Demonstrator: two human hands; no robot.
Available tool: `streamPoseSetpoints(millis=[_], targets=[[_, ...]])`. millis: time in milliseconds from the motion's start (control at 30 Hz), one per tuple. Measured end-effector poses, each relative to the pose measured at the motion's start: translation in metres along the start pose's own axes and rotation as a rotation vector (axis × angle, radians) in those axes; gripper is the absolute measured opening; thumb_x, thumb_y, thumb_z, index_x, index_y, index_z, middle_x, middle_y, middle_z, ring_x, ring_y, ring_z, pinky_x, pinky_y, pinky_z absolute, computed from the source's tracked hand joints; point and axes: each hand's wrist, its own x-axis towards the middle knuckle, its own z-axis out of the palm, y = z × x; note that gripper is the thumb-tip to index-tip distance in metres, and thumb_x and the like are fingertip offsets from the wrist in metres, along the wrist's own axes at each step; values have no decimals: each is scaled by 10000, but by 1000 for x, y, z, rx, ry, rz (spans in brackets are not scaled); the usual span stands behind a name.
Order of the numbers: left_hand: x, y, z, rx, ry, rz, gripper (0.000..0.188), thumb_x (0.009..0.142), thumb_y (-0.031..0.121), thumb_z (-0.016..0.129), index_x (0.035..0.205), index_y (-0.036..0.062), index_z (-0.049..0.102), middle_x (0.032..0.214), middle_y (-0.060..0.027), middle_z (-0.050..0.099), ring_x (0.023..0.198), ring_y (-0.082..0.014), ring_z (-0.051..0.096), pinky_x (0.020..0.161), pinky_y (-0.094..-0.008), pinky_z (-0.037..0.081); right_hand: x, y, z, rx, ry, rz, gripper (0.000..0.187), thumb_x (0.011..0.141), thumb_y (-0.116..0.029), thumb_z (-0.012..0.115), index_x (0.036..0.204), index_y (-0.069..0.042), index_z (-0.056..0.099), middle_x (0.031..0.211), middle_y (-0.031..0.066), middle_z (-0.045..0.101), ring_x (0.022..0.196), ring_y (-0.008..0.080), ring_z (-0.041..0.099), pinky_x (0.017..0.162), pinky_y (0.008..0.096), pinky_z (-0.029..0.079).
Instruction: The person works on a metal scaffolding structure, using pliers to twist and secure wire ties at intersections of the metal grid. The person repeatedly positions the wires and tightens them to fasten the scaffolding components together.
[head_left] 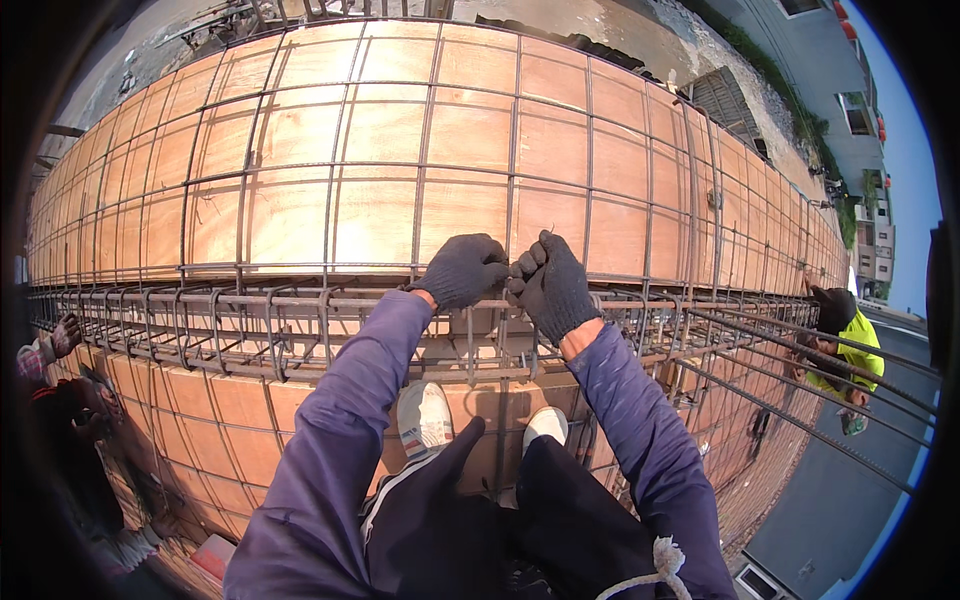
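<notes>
My left hand (464,272), in a dark knit glove, is closed at a crossing of the steel bars with its fingers curled toward the right hand. Close beside it, my right hand (551,288), gloved alike, is pinched with thumb and forefinger together. Whatever lies between the fingers is too small to make out. Both hands are over the top bars of a long rebar cage (272,338) that runs left to right. Just beyond them stands a grid of thin rebar (427,110) in front of plywood panels (476,60).
My shoes (425,418) stand below the cage. Long loose-ended bars (815,410) jut out at right. A co-worker in a yellow top (860,350) is at far right; another person's gloved hand (66,336) is at far left. A white rope (668,560) hangs by my waist.
</notes>
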Motion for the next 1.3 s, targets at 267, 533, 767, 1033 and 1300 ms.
streamPoseSetpoints(millis=[267, 533, 767, 1033, 1300], targets=[[38, 9, -14, 191, -182, 98, 263, 884, 285, 691, 963, 57, 796, 981, -163, 759, 961, -342, 718, 891, -441, 555, -5, 81, -21, -1555, 3, -1219, 178, 1025, -227, 579, 939, -76, 620, 823, 131, 618, 806, 351, 631, 703, 481, 504], [97, 37, -22, 589, -601, 239, 237, 879, 235, 678, 895, 15, 765, 940, -229, 745, 866, -413, 734, 801, -493, 579, -19, 75, -17, -1520, -266, -847, 206, 912, -266, 688, 900, -63, 720, 787, 151, 683, 788, 350, 698, 650, 493, 533], [119, 45, -2, 763, -777, 267, 143, 844, 167, 706, 845, 36, 763, 870, -186, 748, 859, -378, 753, 750, -463, 599, 18, 73, 22, -1553, -383, -951, 251, 877, -311, 643, 828, -108, 782, 766, 114, 736, 695, 307, 727, 591, 494, 545], [110, 78, 8, 1028, -832, 224, 190, 875, 107, 699, 1032, 15, 756, 943, -193, 760, 885, -356, 763, 761, -421, 610, 57, 80, 45, -1211, -594, -236, 654, 1095, -522, 367, 1607, -116, 353, 1687, 135, 348, 1550, 252, 329, 1287, 415, 204], [44, 67, -122, 356, 105, -334, 290, 943, 203, 763, 1167, 25, 718, 989, -140, 747, 857, -234, 713, 788, -353, 570, 46, 61, 52, -1364, -227, -776, 233, 875, -264, 649, 812, -92, 793, 786, 174, 757, 748, 337, 756, 656, 485, 582]])
